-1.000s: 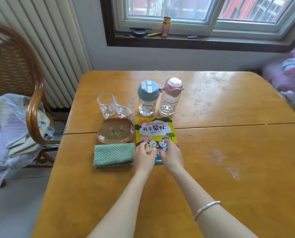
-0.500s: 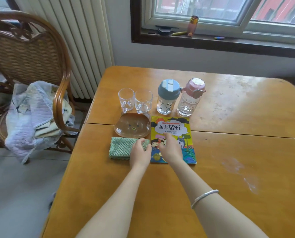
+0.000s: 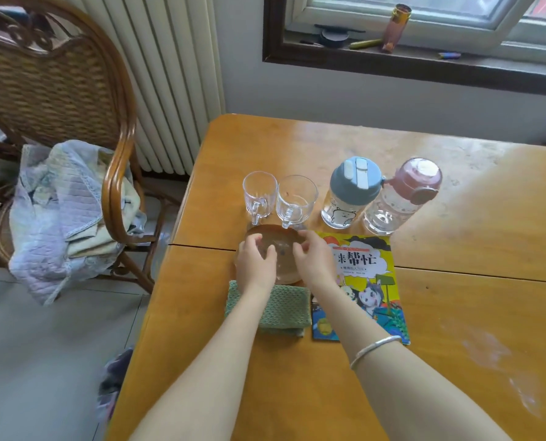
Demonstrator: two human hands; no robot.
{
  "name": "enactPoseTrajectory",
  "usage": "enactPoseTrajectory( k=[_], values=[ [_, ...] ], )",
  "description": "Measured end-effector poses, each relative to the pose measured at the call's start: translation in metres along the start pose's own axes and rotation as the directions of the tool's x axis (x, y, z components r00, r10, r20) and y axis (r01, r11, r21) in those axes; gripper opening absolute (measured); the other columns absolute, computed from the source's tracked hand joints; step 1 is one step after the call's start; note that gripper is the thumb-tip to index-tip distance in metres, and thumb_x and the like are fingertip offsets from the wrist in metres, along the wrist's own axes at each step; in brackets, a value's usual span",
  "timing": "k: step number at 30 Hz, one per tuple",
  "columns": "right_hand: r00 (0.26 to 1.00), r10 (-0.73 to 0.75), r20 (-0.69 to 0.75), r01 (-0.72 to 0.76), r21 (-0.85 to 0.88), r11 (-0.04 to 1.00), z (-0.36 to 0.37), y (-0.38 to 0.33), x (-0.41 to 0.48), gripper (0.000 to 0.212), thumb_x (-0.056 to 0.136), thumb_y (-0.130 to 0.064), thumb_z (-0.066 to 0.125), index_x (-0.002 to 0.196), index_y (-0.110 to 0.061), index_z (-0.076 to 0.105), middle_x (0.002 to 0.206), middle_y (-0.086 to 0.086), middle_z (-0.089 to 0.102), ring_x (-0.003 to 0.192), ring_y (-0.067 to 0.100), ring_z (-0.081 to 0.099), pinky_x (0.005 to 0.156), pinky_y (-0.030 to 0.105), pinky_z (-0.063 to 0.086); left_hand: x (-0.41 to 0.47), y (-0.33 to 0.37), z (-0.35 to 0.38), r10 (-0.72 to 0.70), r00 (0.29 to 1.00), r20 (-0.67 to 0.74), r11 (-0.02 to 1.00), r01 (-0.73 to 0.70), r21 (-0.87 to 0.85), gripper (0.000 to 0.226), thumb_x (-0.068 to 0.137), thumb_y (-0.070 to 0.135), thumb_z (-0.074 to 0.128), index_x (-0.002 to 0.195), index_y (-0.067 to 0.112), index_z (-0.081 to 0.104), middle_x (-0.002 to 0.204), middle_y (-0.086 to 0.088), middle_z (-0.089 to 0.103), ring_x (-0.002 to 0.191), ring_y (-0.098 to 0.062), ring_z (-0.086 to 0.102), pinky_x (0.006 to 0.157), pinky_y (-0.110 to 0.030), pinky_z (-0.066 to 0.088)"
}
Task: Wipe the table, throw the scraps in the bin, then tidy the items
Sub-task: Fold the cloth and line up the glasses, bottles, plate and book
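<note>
The wooden table (image 3: 475,313) lies open to the right of the colourful picture book (image 3: 365,275). At the left corner, two clear glass mugs (image 3: 279,198), two lidded plastic bottles (image 3: 379,195), a brown translucent plate (image 3: 282,253) and a folded green cloth (image 3: 281,310) crowd together.

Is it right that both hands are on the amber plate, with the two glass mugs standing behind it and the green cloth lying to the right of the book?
Not quite. The head view shows the green cloth left of the book, not right. Both hands, left hand and right hand, are at the amber plate, with the glass mugs behind it.
</note>
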State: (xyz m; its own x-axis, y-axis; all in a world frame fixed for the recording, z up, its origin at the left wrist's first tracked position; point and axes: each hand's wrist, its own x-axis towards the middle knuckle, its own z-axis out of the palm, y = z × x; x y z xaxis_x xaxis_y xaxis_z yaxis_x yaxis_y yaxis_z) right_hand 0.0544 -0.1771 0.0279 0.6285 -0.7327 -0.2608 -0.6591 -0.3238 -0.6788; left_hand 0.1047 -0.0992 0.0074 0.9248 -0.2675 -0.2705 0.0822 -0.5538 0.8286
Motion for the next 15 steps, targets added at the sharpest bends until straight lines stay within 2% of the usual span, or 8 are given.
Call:
enactPoseTrajectory(
  k=[4, 7, 8, 11, 13, 15],
  values=[
    [0.997, 0.076, 0.017, -0.078, 0.158, 0.984, 0.008, -0.012, 0.027, 0.034, 0.093, -0.018, 0.043, 0.126, -0.015, 0.050, 0.111, 0.007, 0.062, 0.094, 0.019, 0.054, 0.076, 0.026, 0.037, 0.026, 0.004, 0.001, -0.032, 0.999, -0.030, 0.999, 0.031, -0.021, 0.044, 0.093, 0.018, 0.046, 0.135, 0.011, 0.036, 0.140, -0.006, 0.039, 0.126, -0.022, 0.042, 0.094, -0.031, 0.038],
    [0.991, 0.123, 0.055, -0.133, 0.274, 0.952, 0.015, -0.013, 0.040, 0.033, 0.092, -0.021, 0.048, 0.123, -0.011, 0.054, 0.117, 0.007, 0.062, 0.104, 0.021, 0.057, 0.080, 0.025, 0.037, 0.040, 0.004, 0.003, -0.022, 0.999, -0.023, 1.000, 0.023, 0.005, 0.043, 0.094, 0.018, 0.044, 0.136, 0.011, 0.036, 0.142, -0.005, 0.037, 0.128, -0.021, 0.039, 0.098, -0.034, 0.037],
    [0.989, 0.135, 0.066, -0.149, 0.305, 0.941, 0.018, -0.013, 0.044, 0.031, 0.091, -0.022, 0.050, 0.119, -0.010, 0.057, 0.113, 0.007, 0.062, 0.104, 0.021, 0.056, 0.081, 0.026, 0.037, 0.045, 0.005, 0.004, -0.017, 1.000, -0.022, 1.000, 0.017, 0.018, 0.042, 0.094, 0.019, 0.044, 0.135, 0.011, 0.037, 0.142, -0.005, 0.038, 0.128, -0.021, 0.039, 0.098, -0.033, 0.036],
    [0.988, 0.142, 0.069, -0.157, 0.373, 0.914, 0.027, -0.013, 0.054, 0.021, 0.089, -0.027, 0.053, 0.096, -0.010, 0.064, 0.091, 0.005, 0.060, 0.089, 0.020, 0.055, 0.075, 0.028, 0.038, 0.056, 0.008, 0.008, 0.016, 0.999, -0.046, 0.999, -0.015, 0.041, 0.036, 0.094, 0.020, 0.043, 0.129, 0.010, 0.044, 0.136, -0.006, 0.044, 0.121, -0.022, 0.044, 0.090, -0.029, 0.037],
    [0.992, 0.119, 0.047, -0.128, 0.348, 0.929, 0.031, -0.010, 0.057, 0.020, 0.089, -0.027, 0.052, 0.082, -0.010, 0.060, 0.075, 0.002, 0.057, 0.079, 0.019, 0.051, 0.067, 0.029, 0.036, 0.062, 0.008, 0.011, 0.006, 0.998, -0.063, 0.999, -0.004, 0.032, 0.030, 0.095, 0.020, 0.041, 0.121, 0.008, 0.048, 0.128, -0.008, 0.051, 0.113, -0.024, 0.049, 0.081, -0.028, 0.035],
    [0.997, 0.078, 0.018, -0.080, 0.291, 0.954, 0.031, -0.008, 0.058, 0.021, 0.091, -0.025, 0.050, 0.076, -0.010, 0.053, 0.063, -0.004, 0.049, 0.072, 0.019, 0.046, 0.057, 0.028, 0.031, 0.064, 0.007, 0.014, -0.004, 0.998, -0.068, 0.999, 0.006, 0.034, 0.025, 0.096, 0.019, 0.038, 0.114, 0.007, 0.051, 0.119, -0.011, 0.057, 0.107, -0.026, 0.052, 0.074, -0.027, 0.034]
  ],
)
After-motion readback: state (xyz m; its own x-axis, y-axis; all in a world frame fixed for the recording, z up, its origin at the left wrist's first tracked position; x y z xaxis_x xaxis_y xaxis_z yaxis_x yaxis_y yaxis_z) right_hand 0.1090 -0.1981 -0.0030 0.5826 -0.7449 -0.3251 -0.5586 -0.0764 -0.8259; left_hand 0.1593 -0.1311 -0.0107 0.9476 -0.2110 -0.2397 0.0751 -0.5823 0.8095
